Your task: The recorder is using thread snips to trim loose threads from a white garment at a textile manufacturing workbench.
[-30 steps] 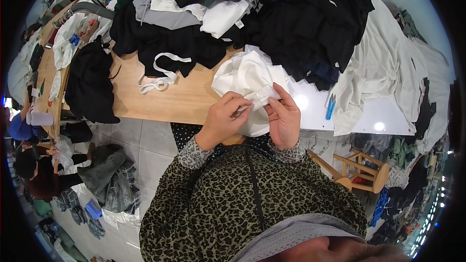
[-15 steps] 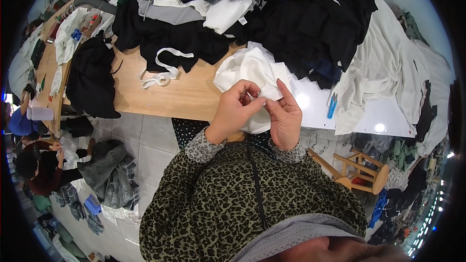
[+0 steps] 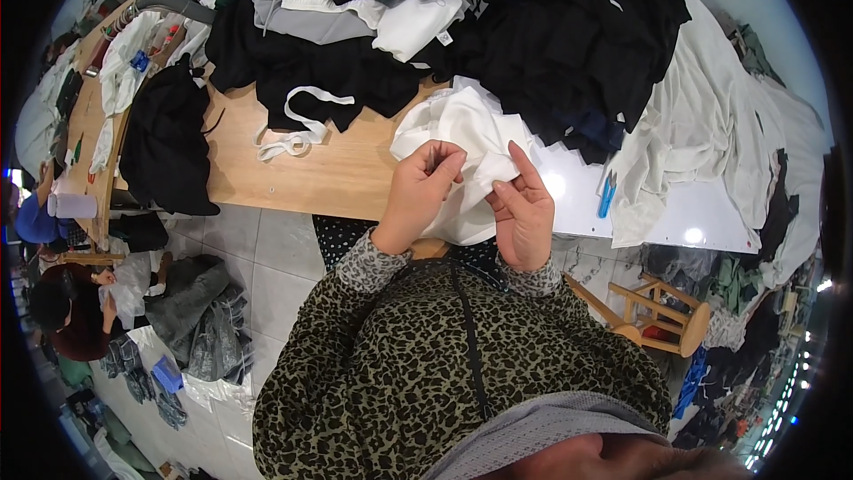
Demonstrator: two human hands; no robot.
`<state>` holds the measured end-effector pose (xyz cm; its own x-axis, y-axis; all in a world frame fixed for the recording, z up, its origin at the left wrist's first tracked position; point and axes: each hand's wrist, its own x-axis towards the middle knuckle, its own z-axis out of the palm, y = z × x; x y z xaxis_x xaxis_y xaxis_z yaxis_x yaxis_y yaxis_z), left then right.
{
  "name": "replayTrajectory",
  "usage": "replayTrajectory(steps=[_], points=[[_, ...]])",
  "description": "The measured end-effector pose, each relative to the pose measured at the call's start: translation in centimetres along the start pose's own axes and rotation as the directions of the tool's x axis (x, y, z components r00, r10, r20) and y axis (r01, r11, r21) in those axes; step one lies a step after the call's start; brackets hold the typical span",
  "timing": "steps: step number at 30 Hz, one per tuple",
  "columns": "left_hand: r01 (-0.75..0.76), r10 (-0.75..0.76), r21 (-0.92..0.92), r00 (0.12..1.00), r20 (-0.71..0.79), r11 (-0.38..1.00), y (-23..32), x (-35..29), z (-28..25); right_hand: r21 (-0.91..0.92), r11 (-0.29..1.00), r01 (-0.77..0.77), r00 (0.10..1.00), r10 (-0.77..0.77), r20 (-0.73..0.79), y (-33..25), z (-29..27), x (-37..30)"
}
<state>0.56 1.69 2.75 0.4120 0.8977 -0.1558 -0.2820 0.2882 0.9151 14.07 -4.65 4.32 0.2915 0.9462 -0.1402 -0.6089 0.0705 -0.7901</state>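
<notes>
A bunched white cloth [image 3: 462, 124] lies at the table's front edge and hangs down over it toward my lap. My right hand [image 3: 524, 213] pinches a fold of it between thumb and forefinger, the forefinger pointing up. To the left, my left hand [image 3: 419, 187] is closed, thumb pressed to the curled fingers, in front of the same cloth. A small dark sliver shows between those fingers; its kind is too small to tell. The two hands are a short way apart.
Blue thread snips [image 3: 608, 194] lie on the white tabletop at right, beside draped white fabric [image 3: 702, 142]. Black garments [image 3: 569, 36] are heaped at the back. A white strap [image 3: 302, 133] curls on the wooden table [image 3: 240, 160]. A wooden stool [image 3: 662, 311] stands lower right; another person [image 3: 75, 311] is far left.
My left hand has drawn away to the left from my right fingertips, and its fingers have closed more. My right hand stays nearly in place on the white cloth.
</notes>
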Motion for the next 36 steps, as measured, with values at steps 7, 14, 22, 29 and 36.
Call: replayTrajectory(steps=[7, 14, 22, 29, 36], points=[[-0.149, 0.118, 0.282, 0.985, 0.127, 0.948, -1.9, -1.5, 0.4, 0.029, 0.999, 0.03, 1.0, -0.03, -0.004, 0.0, -0.7, 0.4], [-0.414, 0.441, 0.535, 0.894, 0.084, 0.736, -1.9, -2.6, 1.3, 0.04, 0.992, 0.122, 0.991, -0.119, -0.061, -0.2, -0.3, 0.4], [-0.397, 0.441, 0.468, 0.897, 0.018, 0.789, -1.7, -2.3, 1.1, -0.089, 0.985, 0.148, 0.987, -0.153, -0.045, 0.0, 0.1, 0.1], [-0.466, 0.505, 0.459, 0.862, 0.041, 0.757, -1.1, -1.1, 1.9, -0.096, 0.976, 0.195, 0.981, -0.194, 0.012, 0.4, 0.3, 0.0], [-0.03, 0.031, -0.019, 0.999, 0.022, 0.999, -1.1, -0.8, 1.0, -0.109, 0.982, 0.154, 0.987, -0.159, -0.033, 0.3, -0.1, 0.1]])
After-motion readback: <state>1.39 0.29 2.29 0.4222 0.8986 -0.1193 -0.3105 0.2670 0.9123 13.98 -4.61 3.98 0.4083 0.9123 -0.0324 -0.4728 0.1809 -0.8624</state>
